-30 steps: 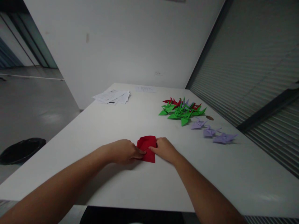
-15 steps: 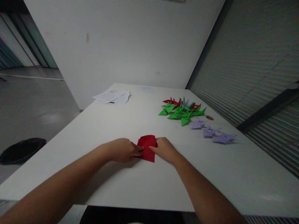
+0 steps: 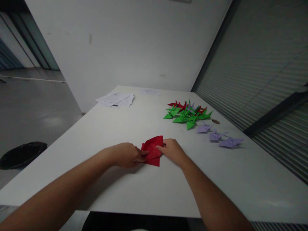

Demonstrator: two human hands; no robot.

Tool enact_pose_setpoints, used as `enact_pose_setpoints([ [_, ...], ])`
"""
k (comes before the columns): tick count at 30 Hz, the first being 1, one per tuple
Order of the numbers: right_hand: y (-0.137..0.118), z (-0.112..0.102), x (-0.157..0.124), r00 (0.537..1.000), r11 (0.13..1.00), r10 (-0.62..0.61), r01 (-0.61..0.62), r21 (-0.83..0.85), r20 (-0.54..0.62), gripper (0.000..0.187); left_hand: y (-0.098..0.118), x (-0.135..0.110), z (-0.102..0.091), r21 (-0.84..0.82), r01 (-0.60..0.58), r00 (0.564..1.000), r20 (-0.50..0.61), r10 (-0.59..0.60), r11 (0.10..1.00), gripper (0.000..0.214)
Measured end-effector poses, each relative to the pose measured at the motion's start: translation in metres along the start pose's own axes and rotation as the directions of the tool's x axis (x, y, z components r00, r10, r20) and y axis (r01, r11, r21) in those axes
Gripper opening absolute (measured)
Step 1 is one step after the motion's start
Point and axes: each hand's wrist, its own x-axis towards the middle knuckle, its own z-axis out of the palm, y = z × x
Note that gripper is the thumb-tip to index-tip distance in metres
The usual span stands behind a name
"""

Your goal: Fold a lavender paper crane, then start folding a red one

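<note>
Head view, from the left edge across; a black round bin (image 3: 22, 154) sits on the grey floor beside the white table (image 3: 115, 128); one loose stack of printed white sheets (image 3: 115, 99) lies at the table's far left, and a single white sheet (image 3: 150, 92) lies flat at the far edge, just right of the stack. Near the front middle the left hand (image 3: 126, 155) rests on the table, its fingertips pressing down the left edge of one red paper (image 3: 152, 150), fingers curled together rather than spread; the paper lies on the table between both hands, partly folded, with one flap raised and tilted up toward the right. The right hand (image 3: 172, 150) touches the paper's right side; its thumb and forefinger pinch the raised flap, the other fingers tucked under. Farther back and to the right lies one heap of folded cranes (image 3: 187, 114), green ones mostly, with a few red and one or two lilac tucked in; their exact number cannot be told, since they overlap. Just right of the heap is one small brown spot (image 3: 216, 121) on the table; nearer, three lilac cranes (image 3: 216, 135) stand in a row, each apart from the next, running toward the table's right edge.
</note>
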Motion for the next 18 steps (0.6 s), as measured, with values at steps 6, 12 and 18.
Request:
enact_pose_setpoints([
  [6,0.0004,-0.0033,0.0000,0.997,0.996,-0.007,0.013,0.084,-0.074,0.036,-0.0009,-0.0010,-0.0004,-0.011,-0.006,1.000,0.006,0.006,1.000,0.028],
  [12,0.0018,-0.0016,0.0010,0.972,0.988,-0.013,0.049,0.148,-0.233,0.028,-0.0013,-0.0012,0.0006,-0.044,-0.008,1.000,-0.027,0.007,0.999,0.027],
  [18,0.0016,0.0003,0.0007,0.949,0.966,-0.016,0.096,0.241,-0.316,0.027,-0.0014,-0.0010,0.0007,-0.040,-0.013,1.000,-0.024,0.012,0.999,0.029],
])
